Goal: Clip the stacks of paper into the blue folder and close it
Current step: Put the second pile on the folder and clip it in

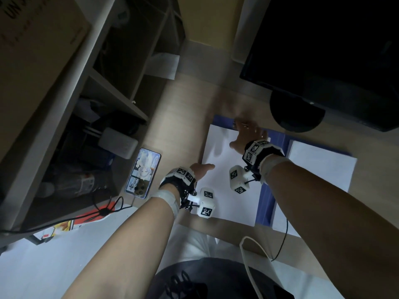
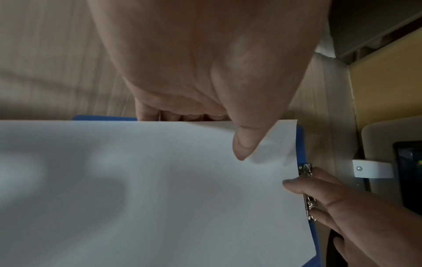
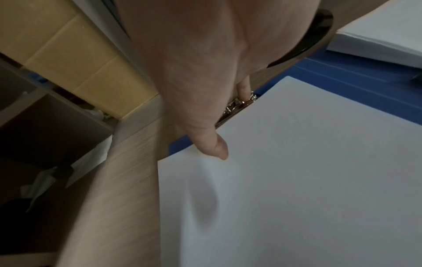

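The blue folder lies open on the wooden desk. One white paper stack covers its left half and a second paper stack lies on its right half. My left hand pinches the left edge of the left stack, thumb on top and the other fingers curled under. My right hand is at the far edge of that stack, its thumb pressing on the paper and its fingers bent over the metal clip. The paper hides most of the clip.
A phone lies left of the folder, with a black cable near the desk's front edge. A dark monitor and its round base stand behind the folder. A shelf unit rises on the left.
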